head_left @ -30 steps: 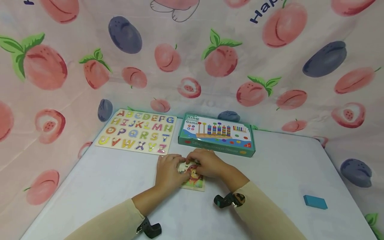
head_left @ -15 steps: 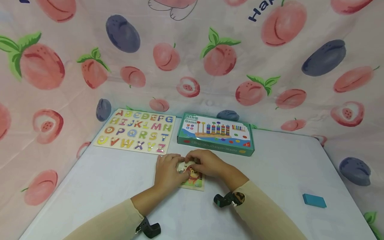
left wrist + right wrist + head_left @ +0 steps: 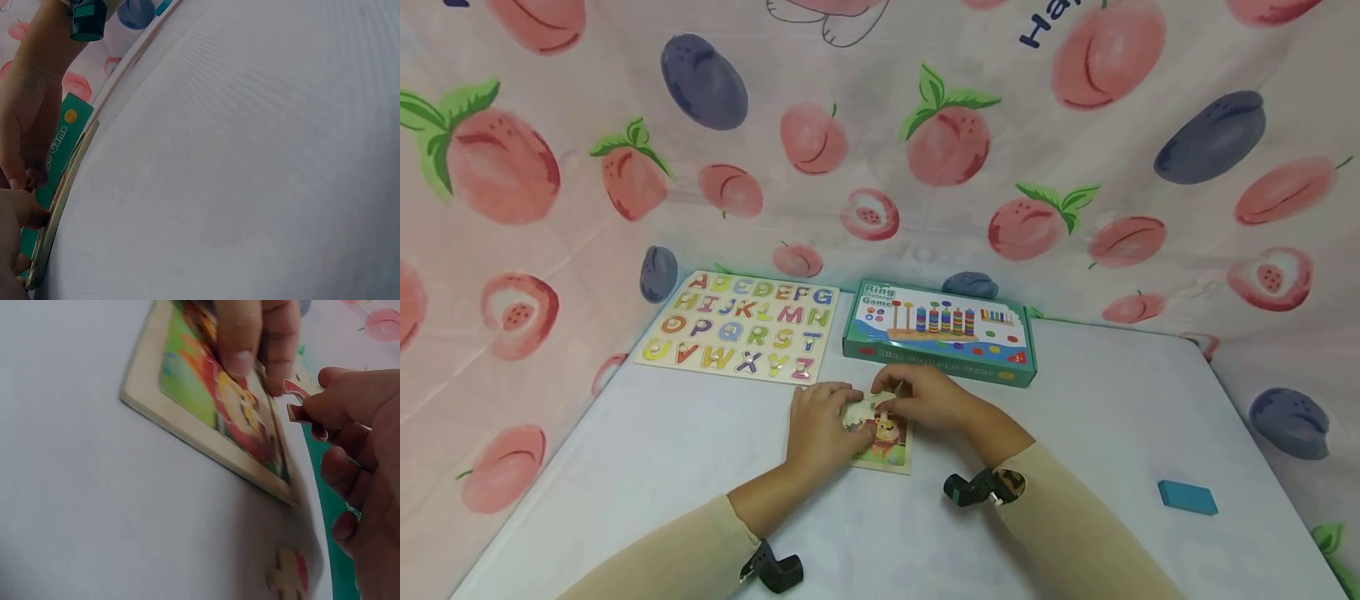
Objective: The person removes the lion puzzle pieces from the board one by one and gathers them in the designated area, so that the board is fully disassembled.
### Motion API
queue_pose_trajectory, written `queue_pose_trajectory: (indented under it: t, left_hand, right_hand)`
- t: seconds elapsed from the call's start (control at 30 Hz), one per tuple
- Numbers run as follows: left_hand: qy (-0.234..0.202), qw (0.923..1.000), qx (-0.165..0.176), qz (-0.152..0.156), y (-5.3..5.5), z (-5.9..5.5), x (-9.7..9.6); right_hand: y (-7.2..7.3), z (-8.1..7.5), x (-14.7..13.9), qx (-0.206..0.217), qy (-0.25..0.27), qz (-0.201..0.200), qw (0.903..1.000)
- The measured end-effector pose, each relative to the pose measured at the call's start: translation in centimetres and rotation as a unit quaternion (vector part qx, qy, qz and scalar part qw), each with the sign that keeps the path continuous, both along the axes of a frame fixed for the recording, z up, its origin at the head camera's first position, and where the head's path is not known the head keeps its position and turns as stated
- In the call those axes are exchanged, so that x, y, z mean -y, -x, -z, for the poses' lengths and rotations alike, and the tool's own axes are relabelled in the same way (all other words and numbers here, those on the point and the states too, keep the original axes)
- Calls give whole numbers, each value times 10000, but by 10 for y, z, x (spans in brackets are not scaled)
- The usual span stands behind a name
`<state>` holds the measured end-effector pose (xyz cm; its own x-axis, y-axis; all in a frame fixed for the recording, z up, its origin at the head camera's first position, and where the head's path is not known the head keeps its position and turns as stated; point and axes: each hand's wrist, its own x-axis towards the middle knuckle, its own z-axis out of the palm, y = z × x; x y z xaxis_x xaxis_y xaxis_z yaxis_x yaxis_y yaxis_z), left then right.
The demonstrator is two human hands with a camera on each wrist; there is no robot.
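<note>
A small wooden jigsaw puzzle [image 3: 886, 457] with a bear picture lies flat on the white table; bare wood shows in its upper part. My left hand [image 3: 822, 429] grips it from the left, thumb on the picture and fingers along the far side. In the left wrist view that hand [image 3: 15, 228] is partly cut off. Over the puzzle's upper right corner, my right hand [image 3: 934, 400] pinches a loose puzzle piece [image 3: 299, 412] between thumb and forefinger. Another puzzle piece [image 3: 292, 575] lies on the table beside the board in the right wrist view.
Behind the hands stand an alphabet board [image 3: 741, 327] at left and a green Ring Challenge Game box [image 3: 940, 333] at right. A blue block [image 3: 1187, 497] lies far right on the table. A fruit-print cloth [image 3: 865, 125] hangs behind the table.
My right hand has shifted slightly up and to the right, uncovering more of the puzzle's right side. The left hand stays in place on the puzzle.
</note>
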<state>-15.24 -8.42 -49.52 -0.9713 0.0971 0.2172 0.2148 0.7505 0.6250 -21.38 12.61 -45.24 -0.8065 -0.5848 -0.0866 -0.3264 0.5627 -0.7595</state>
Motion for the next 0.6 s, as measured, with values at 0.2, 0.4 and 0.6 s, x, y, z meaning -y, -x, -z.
queue_pose_trajectory:
  t: [0.2, 0.4, 0.6]
  left_hand:
    - [-23, 10000, 85, -26, -1, -1, 0]
    - [-92, 9998, 163, -5, -2, -3, -1]
    - [-135, 9996, 240, 17, -3, -5, -1]
  right_hand:
    - [4, -2, -18, 109, 61, 71, 9999]
    - [2, -1, -39, 159, 55, 190, 9997]
    - [-4, -1, -62, 287, -42, 357, 9989]
